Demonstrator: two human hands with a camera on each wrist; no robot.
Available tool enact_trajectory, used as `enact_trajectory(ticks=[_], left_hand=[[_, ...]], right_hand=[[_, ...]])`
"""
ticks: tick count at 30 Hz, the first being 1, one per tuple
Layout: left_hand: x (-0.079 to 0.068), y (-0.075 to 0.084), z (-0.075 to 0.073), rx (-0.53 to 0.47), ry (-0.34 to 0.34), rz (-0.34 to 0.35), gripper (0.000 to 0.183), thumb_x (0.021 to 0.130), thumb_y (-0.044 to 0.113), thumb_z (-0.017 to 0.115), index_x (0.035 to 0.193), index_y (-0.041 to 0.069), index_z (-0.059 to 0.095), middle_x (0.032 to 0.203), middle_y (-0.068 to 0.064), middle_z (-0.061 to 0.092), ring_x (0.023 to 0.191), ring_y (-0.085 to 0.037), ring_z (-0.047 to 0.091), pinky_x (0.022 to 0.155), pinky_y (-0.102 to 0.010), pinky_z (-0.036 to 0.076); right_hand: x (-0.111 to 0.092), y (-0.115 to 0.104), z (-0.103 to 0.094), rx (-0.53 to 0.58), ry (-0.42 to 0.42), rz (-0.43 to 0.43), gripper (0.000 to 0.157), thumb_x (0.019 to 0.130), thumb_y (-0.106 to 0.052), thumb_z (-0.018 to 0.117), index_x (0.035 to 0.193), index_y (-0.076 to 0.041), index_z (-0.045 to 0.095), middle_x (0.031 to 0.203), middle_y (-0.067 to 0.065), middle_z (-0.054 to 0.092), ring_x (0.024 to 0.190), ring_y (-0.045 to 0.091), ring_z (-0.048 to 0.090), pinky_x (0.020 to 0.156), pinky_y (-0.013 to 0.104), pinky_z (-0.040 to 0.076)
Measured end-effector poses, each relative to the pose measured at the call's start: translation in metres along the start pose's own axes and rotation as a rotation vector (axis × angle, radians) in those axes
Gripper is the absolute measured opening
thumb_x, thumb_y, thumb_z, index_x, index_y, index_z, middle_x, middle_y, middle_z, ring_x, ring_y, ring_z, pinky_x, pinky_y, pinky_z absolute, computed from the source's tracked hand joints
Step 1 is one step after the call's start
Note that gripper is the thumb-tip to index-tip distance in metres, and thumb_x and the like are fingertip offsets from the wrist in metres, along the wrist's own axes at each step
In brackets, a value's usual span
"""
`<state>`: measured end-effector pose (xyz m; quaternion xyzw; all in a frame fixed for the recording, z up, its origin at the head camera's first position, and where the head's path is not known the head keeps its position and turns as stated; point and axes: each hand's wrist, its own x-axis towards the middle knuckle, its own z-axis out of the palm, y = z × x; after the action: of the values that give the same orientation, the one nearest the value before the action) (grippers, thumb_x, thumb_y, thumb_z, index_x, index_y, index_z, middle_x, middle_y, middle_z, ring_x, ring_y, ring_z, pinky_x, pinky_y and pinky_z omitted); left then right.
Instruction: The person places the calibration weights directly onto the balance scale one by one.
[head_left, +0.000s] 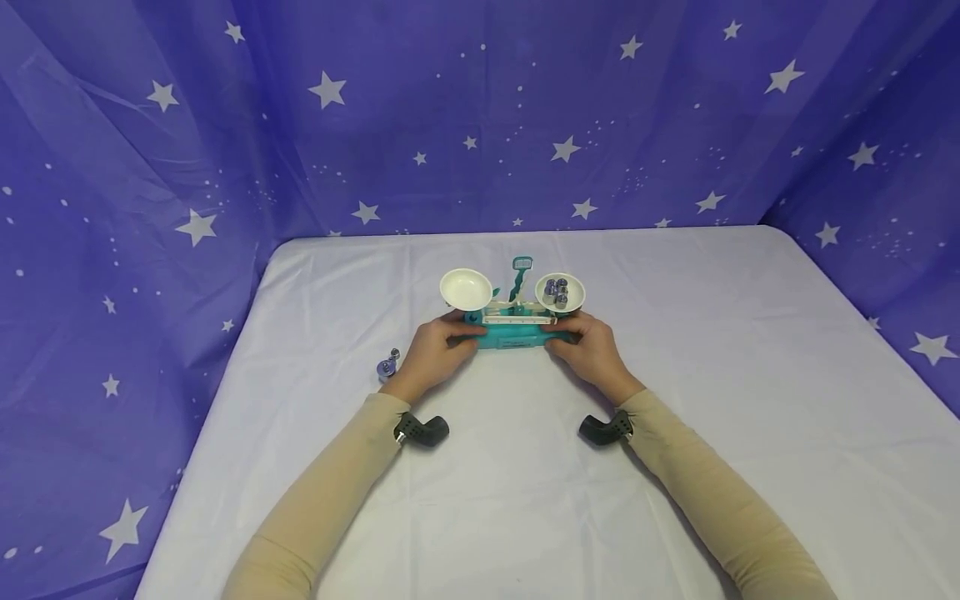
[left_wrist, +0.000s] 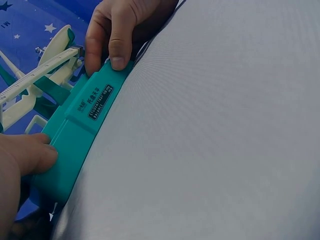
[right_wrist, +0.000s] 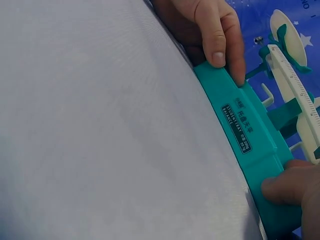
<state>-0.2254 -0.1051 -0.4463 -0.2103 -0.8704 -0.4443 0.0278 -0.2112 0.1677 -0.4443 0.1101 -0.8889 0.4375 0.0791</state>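
A teal student tray balance (head_left: 517,335) stands on the table between both hands. My left hand (head_left: 437,350) grips the left end of its base, and my right hand (head_left: 591,347) holds the right end. In the left wrist view, the right thumb (left_wrist: 120,50) presses the front face of the base with fingers over the top edge. The left thumb (right_wrist: 215,47) lies likewise in the right wrist view. Several small metal weights (head_left: 557,292) sit in the white right pan (head_left: 577,293); nothing lies in the left pan (head_left: 466,289). A teal pointer upright (head_left: 519,279) rises mid-balance.
Two or so metal weights (head_left: 386,367) stand on the white tablecloth (head_left: 495,500), just left of my left wrist. Dark wrist-worn mounts (head_left: 427,432) jut inward from both sleeves. A purple starry curtain (head_left: 450,108) closes off the back and sides.
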Motion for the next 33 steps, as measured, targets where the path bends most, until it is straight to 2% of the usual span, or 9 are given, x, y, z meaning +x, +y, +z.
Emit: enact_trajectory(ticks=[8,12,20,26,33], left_hand=[[0.001,0.000,0.001,-0.025,0.001,-0.008,0.025,0.088,0.011,0.069,0.110,0.008,0.080,0.145,-0.021,0.059,0.144,-0.034,0.050,0.123,-0.047,0.036],[0.002,-0.002,0.002,-0.014,-0.008,-0.006,0.025,0.089,0.012,0.069,0.111,0.008,0.079,0.143,-0.020,0.061,0.144,-0.033,0.050,0.124,-0.046,0.036],[0.000,0.006,-0.003,0.028,-0.010,0.017,0.025,0.088,0.010,0.069,0.109,0.007,0.080,0.140,-0.022,0.063,0.140,-0.036,0.054,0.119,-0.047,0.042],[-0.001,0.016,-0.014,0.099,-0.087,0.016,0.029,0.088,0.009,0.066,0.114,0.006,0.078,0.142,-0.023,0.061,0.142,-0.037,0.051,0.120,-0.048,0.041],[-0.003,0.021,-0.031,0.156,-0.195,0.032,0.029,0.092,0.011,0.066,0.118,0.007,0.077,0.147,-0.023,0.056,0.145,-0.039,0.047,0.121,-0.053,0.039]], right_hand=[[0.001,0.000,-0.002,-0.002,0.003,-0.021,0.024,0.081,0.006,0.077,0.104,0.001,0.078,0.123,0.026,0.069,0.126,0.042,0.062,0.108,0.052,0.051],[0.000,0.002,-0.001,-0.018,0.011,-0.016,0.023,0.080,0.004,0.077,0.103,0.000,0.078,0.119,0.025,0.070,0.120,0.041,0.065,0.106,0.053,0.052],[-0.001,0.001,0.000,-0.006,0.007,-0.019,0.023,0.081,0.002,0.077,0.104,0.000,0.079,0.121,0.024,0.070,0.124,0.041,0.063,0.109,0.052,0.050],[0.000,-0.002,0.001,-0.003,0.000,-0.020,0.023,0.082,0.000,0.077,0.105,-0.001,0.078,0.124,0.023,0.069,0.126,0.041,0.062,0.108,0.052,0.052],[-0.001,0.001,0.001,-0.001,0.009,-0.017,0.023,0.082,0.002,0.077,0.104,0.000,0.079,0.123,0.023,0.069,0.127,0.041,0.061,0.109,0.052,0.050]])
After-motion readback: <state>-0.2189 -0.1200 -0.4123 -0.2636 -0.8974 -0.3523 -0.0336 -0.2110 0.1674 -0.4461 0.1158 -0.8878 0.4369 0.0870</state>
